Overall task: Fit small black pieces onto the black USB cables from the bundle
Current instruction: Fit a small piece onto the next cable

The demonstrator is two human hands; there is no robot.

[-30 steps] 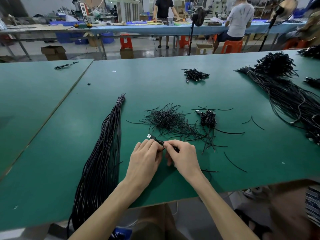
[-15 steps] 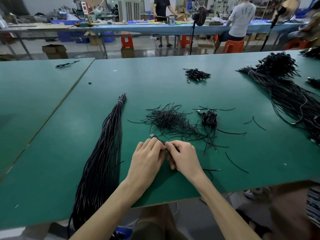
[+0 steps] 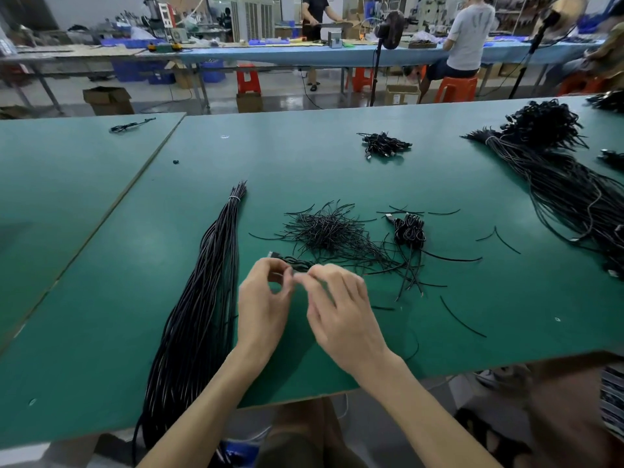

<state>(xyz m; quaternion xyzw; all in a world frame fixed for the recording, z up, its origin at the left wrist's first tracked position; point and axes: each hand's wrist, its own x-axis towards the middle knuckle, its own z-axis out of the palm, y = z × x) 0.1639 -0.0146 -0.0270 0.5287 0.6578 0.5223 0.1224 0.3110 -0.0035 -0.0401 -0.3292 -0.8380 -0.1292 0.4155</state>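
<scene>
Green table [image 3: 304, 163] on the head view: at frame centre the left hand [image 3: 266, 298] pinches a cable [image 3: 297, 263] near its end, and the right hand [image 3: 341, 315] pinches the same cable beside it, fingertips blurred. Fitting step, I'd judge. Next calls for a fresh cable from the bundle [image 3: 202, 298] at left and a piece from the pile [image 3: 324, 231] above.

We see our left hand [image 3: 266, 298] and right hand [image 3: 341, 315] at centre, both pinching a coiled black cable [image 3: 297, 263], long cable bundle [image 3: 202, 282] at lower left, pile of short black pieces [image 3: 327, 231] above, green table [image 3: 337, 163] beneath
</scene>
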